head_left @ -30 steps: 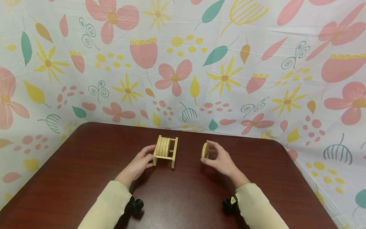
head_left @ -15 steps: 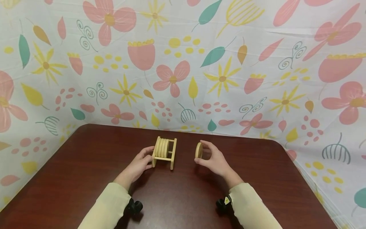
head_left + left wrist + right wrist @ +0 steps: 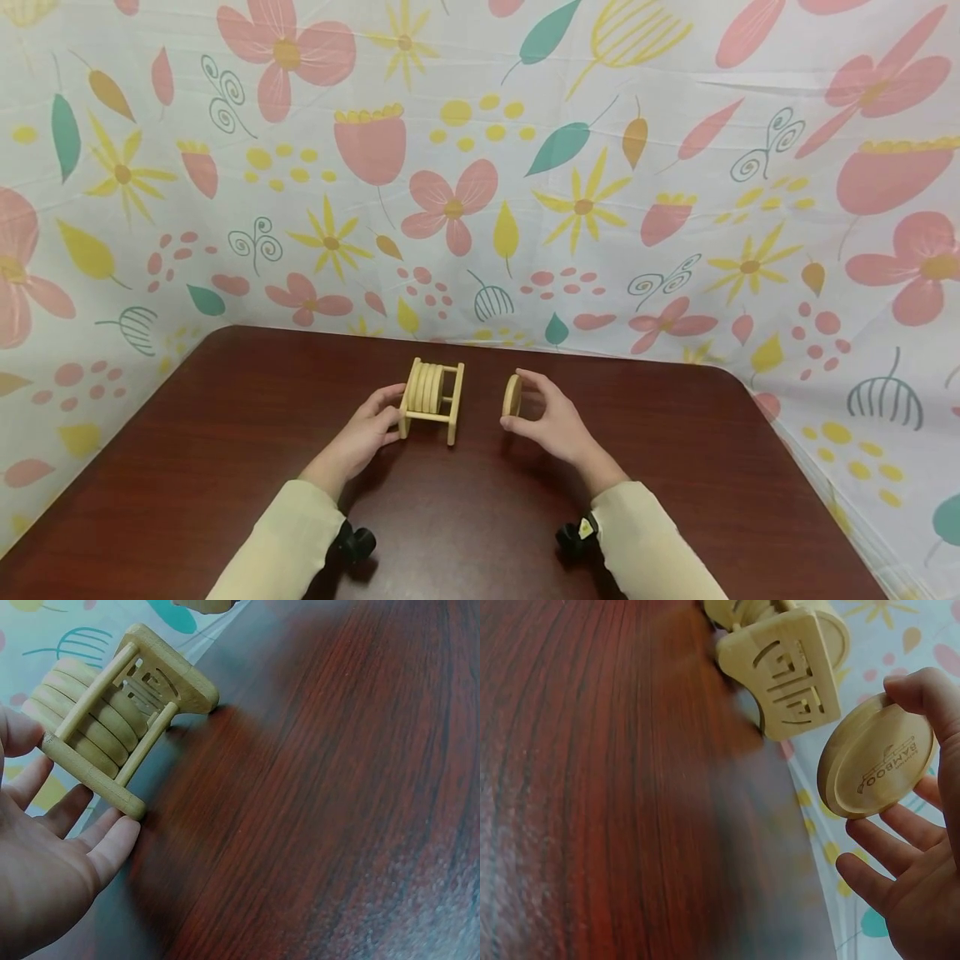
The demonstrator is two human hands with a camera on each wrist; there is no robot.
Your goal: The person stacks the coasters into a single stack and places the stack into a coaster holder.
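Note:
A pale wooden coaster holder stands on the table, with end panels joined by rods and several round coasters upright inside, toward its left end. My left hand grips the left end panel, thumb on one edge and fingertips on the other. In the right wrist view, the right end panel shows cut-out slots. To the right of the holder, my right hand holds a single round coaster on edge between thumb and fingertips, apart from the holder. Its face bears the printed word "BAMBOO".
The dark reddish-brown wooden table has rounded far corners. Behind it hangs a white cloth printed with flowers and leaves. Black wrist cameras sit under both cuffs.
My right hand has moved left with the coaster, narrowing the gap to the holder. The left hand keeps its grip, and the holder stays nearly in place.

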